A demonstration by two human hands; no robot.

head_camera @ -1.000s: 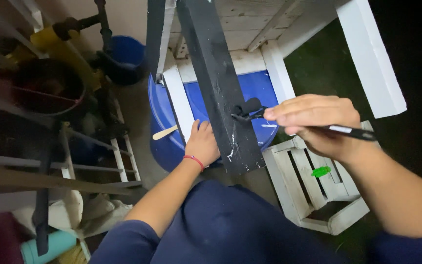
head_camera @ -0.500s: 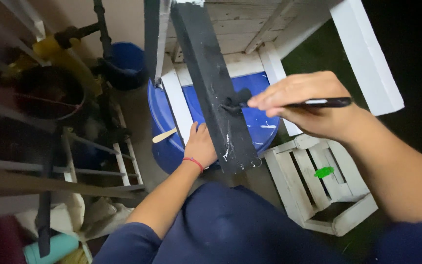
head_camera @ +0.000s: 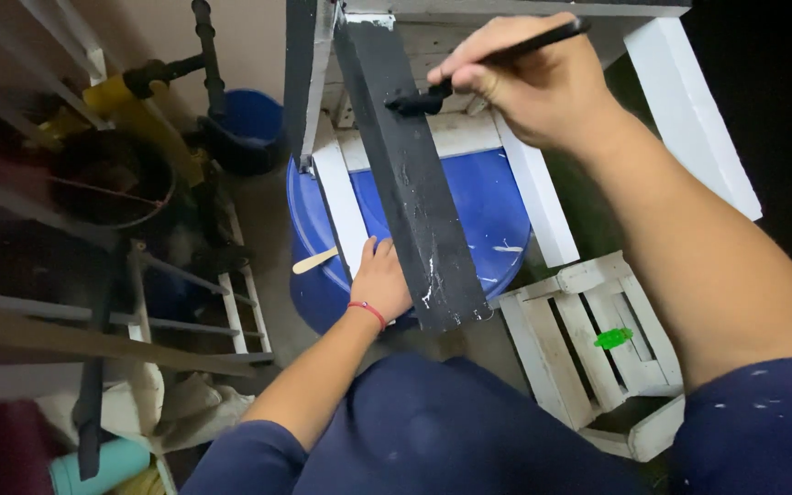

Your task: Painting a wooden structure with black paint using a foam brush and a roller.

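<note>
My right hand (head_camera: 533, 87) grips a black paintbrush (head_camera: 469, 69) whose bristles touch the upper part of a long wooden slat (head_camera: 414, 183) painted black. The slat slants down from a white wooden frame (head_camera: 689, 101) to a blue drum lid (head_camera: 497, 215). My left hand (head_camera: 382, 284), with a red band on its wrist, rests against the slat's lower left edge, fingers laid flat on the lid. White flecks show near the slat's lower end.
A flat wooden stick (head_camera: 315, 261) lies on the drum's left rim. A small white slatted crate (head_camera: 602, 348) with a green object stands at the right. A blue bucket (head_camera: 245, 124), a dark round basin (head_camera: 107, 183) and white ladder-like rails (head_camera: 240, 302) crowd the left.
My right hand has moved the brush up the slat, from its middle to its upper part. My left hand has stayed at the slat's lower edge.
</note>
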